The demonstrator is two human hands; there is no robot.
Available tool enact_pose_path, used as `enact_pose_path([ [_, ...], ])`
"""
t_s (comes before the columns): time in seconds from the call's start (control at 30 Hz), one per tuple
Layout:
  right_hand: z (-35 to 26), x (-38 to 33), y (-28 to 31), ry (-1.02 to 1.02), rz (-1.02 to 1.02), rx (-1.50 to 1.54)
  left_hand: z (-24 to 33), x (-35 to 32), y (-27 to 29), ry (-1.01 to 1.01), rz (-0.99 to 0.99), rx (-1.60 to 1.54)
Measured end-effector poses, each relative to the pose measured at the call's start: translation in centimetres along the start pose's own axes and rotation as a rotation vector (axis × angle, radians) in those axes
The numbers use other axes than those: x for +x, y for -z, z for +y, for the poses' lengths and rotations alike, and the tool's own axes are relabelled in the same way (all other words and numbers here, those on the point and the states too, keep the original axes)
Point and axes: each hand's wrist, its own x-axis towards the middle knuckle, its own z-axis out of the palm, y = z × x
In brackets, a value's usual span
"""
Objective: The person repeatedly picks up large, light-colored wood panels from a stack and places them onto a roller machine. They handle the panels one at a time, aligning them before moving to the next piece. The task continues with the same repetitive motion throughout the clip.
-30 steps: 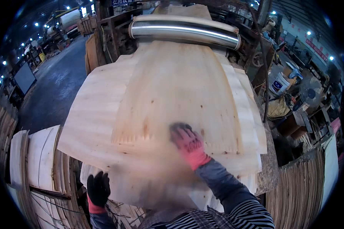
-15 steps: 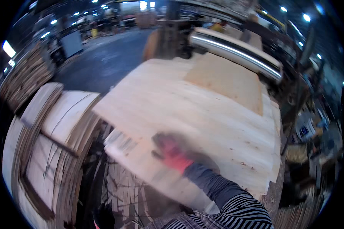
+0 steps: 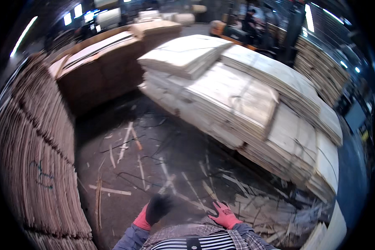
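Note:
My left hand [image 3: 155, 210], in a red glove with a black palm, hangs low in front of my body. Motion smears its fingers, and nothing shows in it. Close to my waist on the other side is my right hand [image 3: 223, 214], gloved in the same red and black, with its fingers apart and nothing held. Both hands hover over a dark floor [image 3: 154, 133] strewn with thin wood strips [image 3: 126, 141]. Beyond my right hand lies a long pile of bundled pale veneer sheets [image 3: 237, 93], tied with dark cords.
At the left rises a tall stack of brown veneer sheets [image 3: 37, 158] seen edge-on. A brown sheet stack [image 3: 108, 75] stands at the far left. Veneer scraps [image 3: 271, 216] heap up at the near right. Farther off, a person [image 3: 250, 23] is beside an orange machine [image 3: 225, 31].
My view has swung left, from a table of veneer sheets by a roller to the floor and bundles. My right hand has left the sheets and drawn in near my body; my left is nearer the middle.

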Motion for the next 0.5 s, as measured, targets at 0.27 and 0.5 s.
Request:
enact_pose_path([
  [0.27,-4.1,23.8,4.3,-0.041,-0.091,-0.17,16.7,8.7,9.8,-0.095,0.112,-0.347],
  [0.5,-18.7,50.2,8.2,0.248,0.064,-0.057,28.9,14.2,23.7,-0.177,0.36,-0.342],
])
